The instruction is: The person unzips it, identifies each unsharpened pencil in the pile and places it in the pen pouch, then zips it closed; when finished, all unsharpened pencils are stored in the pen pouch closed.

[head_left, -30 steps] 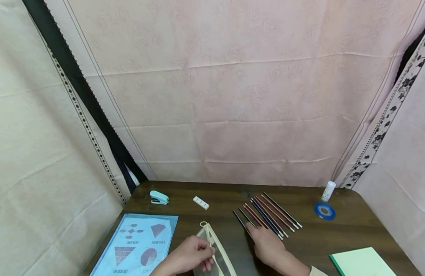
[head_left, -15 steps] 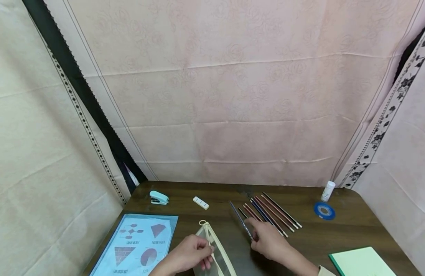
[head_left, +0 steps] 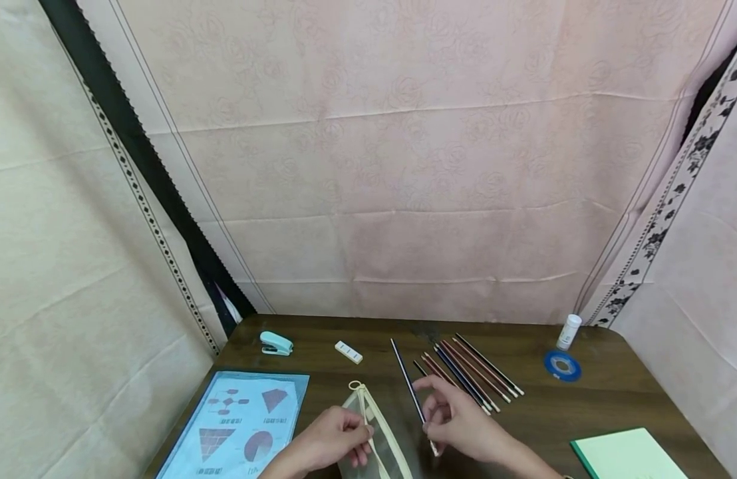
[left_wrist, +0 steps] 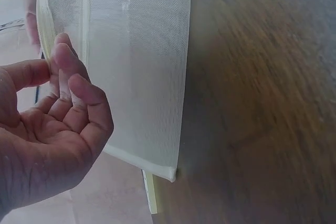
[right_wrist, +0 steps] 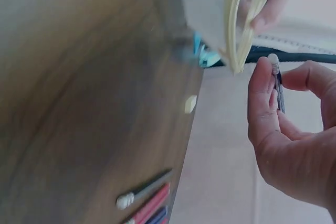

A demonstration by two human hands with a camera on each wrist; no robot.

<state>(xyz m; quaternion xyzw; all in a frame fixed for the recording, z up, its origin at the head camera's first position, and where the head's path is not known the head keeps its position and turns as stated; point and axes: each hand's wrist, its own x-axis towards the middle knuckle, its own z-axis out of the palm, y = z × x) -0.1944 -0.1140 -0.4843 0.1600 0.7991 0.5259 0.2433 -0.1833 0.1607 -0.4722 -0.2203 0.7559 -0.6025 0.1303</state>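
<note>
My left hand (head_left: pixel 329 439) pinches the zipped edge of a cream mesh pouch (left_wrist: pixel 136 77), which stands open at the zip in the head view. To its right, my right hand (head_left: pixel 464 426) pinches a dark pencil (head_left: pixel 407 379) near its white eraser end between thumb and fingers. In the right wrist view that pencil's eraser end (right_wrist: pixel 273 62) sticks up past the fingertips, close to the pouch's cream rim (right_wrist: pixel 233 30). Several more pencils (head_left: pixel 473 369), dark, red and blue, lie side by side on the table behind my right hand, which hides part of them.
A light blue stapler (head_left: pixel 276 343) and a white eraser (head_left: pixel 348 352) lie at the back. At left is a blue folder (head_left: pixel 243 419) with printed shapes. A glue stick (head_left: pixel 569 332), blue tape roll (head_left: pixel 563 366) and pale green notepad (head_left: pixel 632 456) are on the right.
My right hand has picked the leftmost pencil up from the row and carried it left and nearer, towards the pouch. My left hand stays at the pouch's edge.
</note>
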